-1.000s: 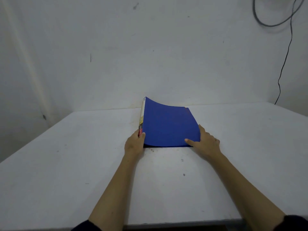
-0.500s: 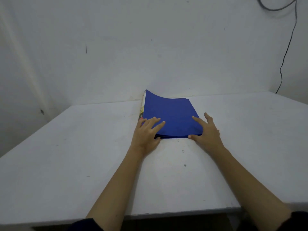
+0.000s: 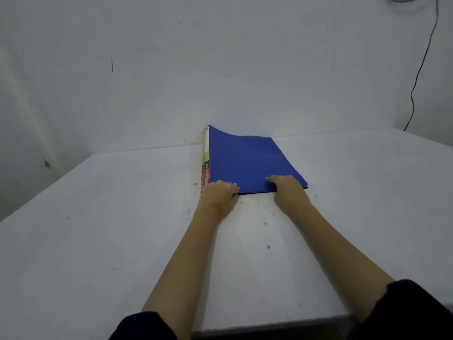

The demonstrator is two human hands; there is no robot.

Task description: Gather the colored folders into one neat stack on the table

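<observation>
While both hands press at the near edge, the folder stack [image 3: 247, 163] lies flat toward the back of the white worktop [image 3: 98, 229], its far end close to the wall [image 3: 171, 69]. On top is a blue folder, its far left corner curling upward. Thin slivers of other colours, yellow among them, peek out beneath its near right corner. Down the left spine runs a label strip [image 3: 206, 165] in white, yellow, dark and red blocks; the printing on it is too small to read. Left hand [image 3: 220, 193] has its grip curled over the near left corner, fingers closed against the edge. Right hand [image 3: 285, 187] has its grip clamped on the near edge, thumb lying on the blue cover. A black cable [image 3: 421, 67] hangs down the wall at far right
</observation>
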